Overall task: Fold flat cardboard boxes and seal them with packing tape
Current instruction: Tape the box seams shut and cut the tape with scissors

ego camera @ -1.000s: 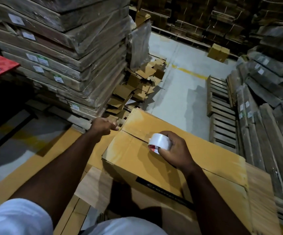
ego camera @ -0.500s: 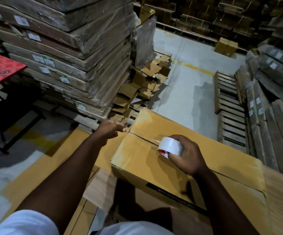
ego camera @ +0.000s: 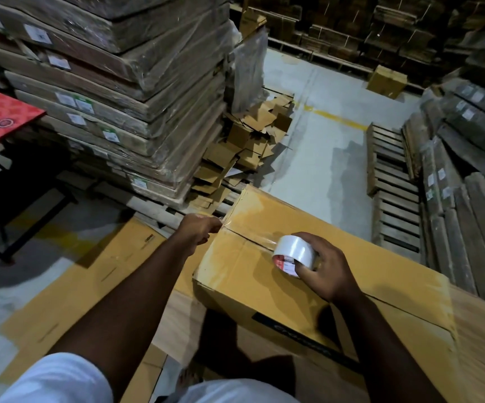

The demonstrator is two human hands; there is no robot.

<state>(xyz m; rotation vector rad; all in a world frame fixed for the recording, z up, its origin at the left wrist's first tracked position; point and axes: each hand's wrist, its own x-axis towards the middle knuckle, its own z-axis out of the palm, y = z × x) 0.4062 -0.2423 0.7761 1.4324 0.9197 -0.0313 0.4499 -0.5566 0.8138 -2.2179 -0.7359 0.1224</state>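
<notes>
Warehouse floor | box [ego camera: 337, 228] | right hand [ego camera: 327, 270] grips tape roll [ego camera: 293, 253] | left hand [ego camera: 199, 229] pinches tape end

Dim warehouse, light from overhead. My arms throw dark shadows on the box [ego camera: 337, 286] front. Glare on stack's plastic wrap [ego camera: 177, 53]; far racks murky, edges bend w/ wide-angle.

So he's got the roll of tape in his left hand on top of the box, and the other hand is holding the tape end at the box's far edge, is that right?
Not quite: the head view shows the tape roll gripped in the right hand, on top of the box. It is the left hand that pinches the tape end at the box's far edge.
</notes>
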